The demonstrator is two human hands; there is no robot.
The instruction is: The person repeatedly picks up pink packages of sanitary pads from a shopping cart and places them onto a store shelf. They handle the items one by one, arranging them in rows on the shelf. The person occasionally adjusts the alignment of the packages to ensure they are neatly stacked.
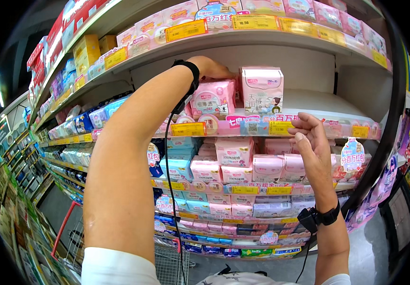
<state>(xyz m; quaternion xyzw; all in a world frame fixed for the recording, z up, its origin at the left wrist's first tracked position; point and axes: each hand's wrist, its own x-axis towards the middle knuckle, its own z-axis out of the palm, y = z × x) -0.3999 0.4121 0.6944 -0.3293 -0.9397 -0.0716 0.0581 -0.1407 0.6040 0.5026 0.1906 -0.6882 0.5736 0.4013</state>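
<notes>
My left hand [216, 68] reaches into the upper-middle shelf, above and behind a pink pack of sanitary pads [213, 98]. Its fingertips are hidden there, so any hold on a pack is not visible. Right of that pack, a pale pink and white box-shaped pack [263, 91] stands upright near the shelf's front edge. In front of the same shelf's price strip [336, 127] hovers my right hand [311, 142], fingers loosely bent and apart, with nothing in it. Both wrists wear black straps with cables.
Pink and blue packs [205, 169] fill the shelves below. Overhead, the upper shelf's edge [308, 39] juts out with yellow price tags. A wire shopping cart [171, 260] stands low at the left. A dark upright post [375, 156] bounds the shelving on the right.
</notes>
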